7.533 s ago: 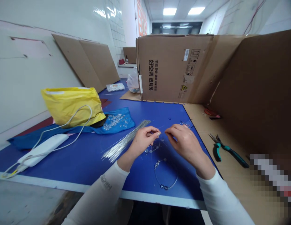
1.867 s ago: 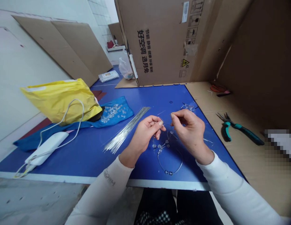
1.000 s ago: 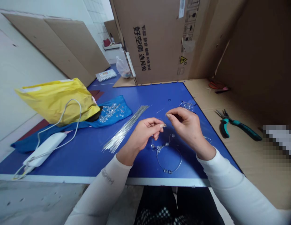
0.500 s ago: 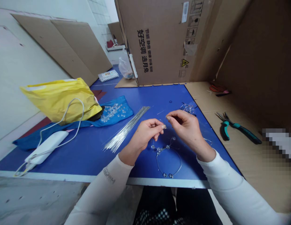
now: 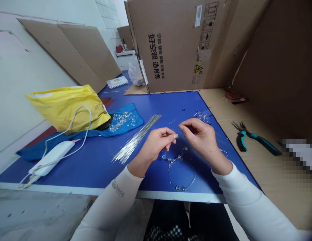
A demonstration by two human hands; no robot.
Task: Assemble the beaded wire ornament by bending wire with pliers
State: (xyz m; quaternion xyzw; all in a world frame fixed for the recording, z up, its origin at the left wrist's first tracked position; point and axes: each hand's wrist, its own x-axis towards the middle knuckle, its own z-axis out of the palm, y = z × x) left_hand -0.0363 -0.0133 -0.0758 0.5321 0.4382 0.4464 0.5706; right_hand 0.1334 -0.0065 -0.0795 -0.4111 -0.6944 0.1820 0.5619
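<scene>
Over the blue table (image 5: 95, 174), my left hand (image 5: 159, 144) is closed, thumb and forefinger pinching the thin wire of a beaded ring (image 5: 195, 174); the wire is hard to make out at the fingertips. My right hand (image 5: 199, 139) sits just to the right, thumb and forefinger pressed together; whatever they hold is too fine to see. The ring, a loop with clear beads, hangs or lies below both hands. A bundle of silvery wires (image 5: 138, 139) lies left of my left hand. Clear beads (image 5: 122, 120) rest on a blue cloth (image 5: 137, 115) farther left.
A yellow bag (image 5: 70, 107) and a white power strip (image 5: 51, 157) with its cable are on the left. Beaded wire pieces (image 5: 201, 115) lie beyond my right hand. Pliers (image 5: 256, 137) and red-handled scissors (image 5: 233, 96) rest on cardboard at right. A large box (image 5: 176, 47) stands behind.
The whole view has shifted very slightly. Both hands keep nearly the same pose and place, close together above the beaded ring.
</scene>
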